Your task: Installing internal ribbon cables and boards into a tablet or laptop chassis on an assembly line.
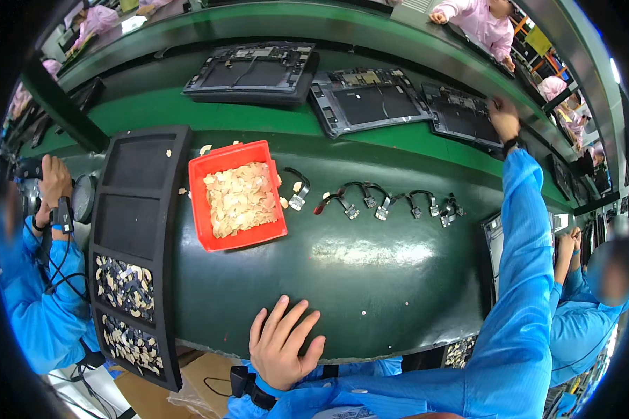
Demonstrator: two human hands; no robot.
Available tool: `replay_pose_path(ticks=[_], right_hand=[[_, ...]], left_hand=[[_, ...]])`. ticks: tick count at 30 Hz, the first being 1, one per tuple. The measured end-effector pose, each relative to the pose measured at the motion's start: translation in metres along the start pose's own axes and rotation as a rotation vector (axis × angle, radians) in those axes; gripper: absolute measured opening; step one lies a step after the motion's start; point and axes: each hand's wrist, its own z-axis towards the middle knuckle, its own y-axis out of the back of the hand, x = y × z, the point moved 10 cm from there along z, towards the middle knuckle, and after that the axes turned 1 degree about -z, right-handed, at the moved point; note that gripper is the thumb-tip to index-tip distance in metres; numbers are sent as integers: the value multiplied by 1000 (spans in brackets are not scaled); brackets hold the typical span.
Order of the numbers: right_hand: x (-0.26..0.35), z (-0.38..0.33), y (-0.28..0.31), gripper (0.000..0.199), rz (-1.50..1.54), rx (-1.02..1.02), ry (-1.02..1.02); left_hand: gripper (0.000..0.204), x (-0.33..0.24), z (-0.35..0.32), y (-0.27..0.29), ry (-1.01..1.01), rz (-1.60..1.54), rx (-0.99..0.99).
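My left hand (283, 342) lies flat on the near edge of the dark green bench (370, 279), fingers spread, holding nothing; a black strap is on its wrist. My right arm, in a blue sleeve, stretches far up to the right. My right hand (503, 117) has its fingers curled on the far corner of a dark opened device chassis (461, 112) on the green conveyor. Two more such chassis (367, 98) (251, 70) lie to its left. A row of small black cable pieces (377, 199) lies mid-bench.
A red tray (197, 202) full of small beige pieces sits left of centre. Beside it is a long black compartment tray (166, 230), its near compartments holding small parts. Co-workers in blue (42, 293) (587, 307) stand on both sides; others in pink work beyond the conveyor.
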Motion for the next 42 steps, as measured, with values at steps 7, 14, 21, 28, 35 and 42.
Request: replay_pose_path(ticks=[7,14,21,28,35,42], right_hand=[[219,-9,-118,64,7,679,32],[207,2,-132,66,390,699,-307],[190,35,-4,44,652,449,-287],[111,-39,193,39,839,176,-568],[115,-248,229,61,738,220,-551],[125,-416,176,59,909,309,-801]], left_hand=[[31,1,0,-5,7,13,36],[30,3,0,3,-23,-64,-26],[29,4,-2,7,-78,-152,-49],[28,-7,-3,7,-102,-161,-77],[43,12,-9,6,12,-600,95],[37,1,-6,21,65,-613,149]])
